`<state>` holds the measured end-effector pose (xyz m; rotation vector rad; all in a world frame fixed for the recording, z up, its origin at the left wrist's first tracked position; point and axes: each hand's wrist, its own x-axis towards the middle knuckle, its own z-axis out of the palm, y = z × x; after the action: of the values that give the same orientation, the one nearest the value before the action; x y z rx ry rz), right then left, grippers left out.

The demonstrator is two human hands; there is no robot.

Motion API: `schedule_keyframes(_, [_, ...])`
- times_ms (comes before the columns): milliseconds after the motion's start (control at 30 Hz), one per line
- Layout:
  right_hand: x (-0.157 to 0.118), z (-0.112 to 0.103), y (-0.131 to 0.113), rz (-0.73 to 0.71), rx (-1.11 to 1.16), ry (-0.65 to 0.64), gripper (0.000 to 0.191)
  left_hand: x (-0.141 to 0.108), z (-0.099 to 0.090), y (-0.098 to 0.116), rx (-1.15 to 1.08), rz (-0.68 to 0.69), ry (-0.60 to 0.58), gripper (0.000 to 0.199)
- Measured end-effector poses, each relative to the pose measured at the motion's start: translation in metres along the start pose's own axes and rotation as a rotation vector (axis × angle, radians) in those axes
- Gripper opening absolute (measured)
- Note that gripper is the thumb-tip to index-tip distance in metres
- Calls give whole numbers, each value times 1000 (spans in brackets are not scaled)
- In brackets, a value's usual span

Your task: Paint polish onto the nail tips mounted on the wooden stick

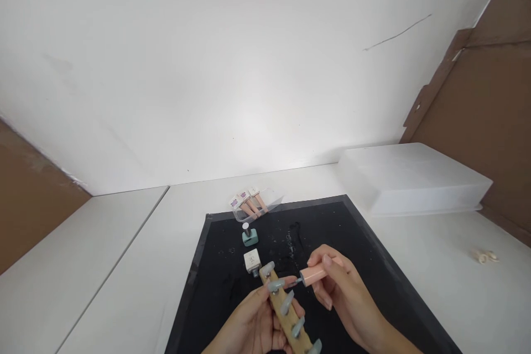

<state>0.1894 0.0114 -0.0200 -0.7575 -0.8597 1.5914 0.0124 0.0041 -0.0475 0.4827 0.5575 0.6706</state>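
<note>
Twice shows closed fingers: right hand [348,290] on brush [313,274], pointing left (near-axially) toward nail tip [275,286]; left hand [251,318] around bar [283,318].

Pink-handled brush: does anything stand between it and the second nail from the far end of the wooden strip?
Only a fingertip of the left hand shows in the gap between the brush in the right hand and that grey nail; I cannot tell if it blocks or lies behind. No bottle stands there.
</note>
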Motion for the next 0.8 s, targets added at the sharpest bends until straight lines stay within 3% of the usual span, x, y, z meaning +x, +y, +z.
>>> schedule_keyframes(200, [-1,1,-2,-10,6,-12,34,-6,7,6,24,26,29,30])
schedule_keyframes(433, [-1,1,-2,3,11,-6,33,-4,9,3,98,71,111,46])
schedule_keyframes(633, [-1,0,-2,8,9,1,31,-8,20,6,201,203,252,38])
schedule_keyframes(800, [0,0,-2,-51,-14,20,26,-8,20,4,232,317,287,29])
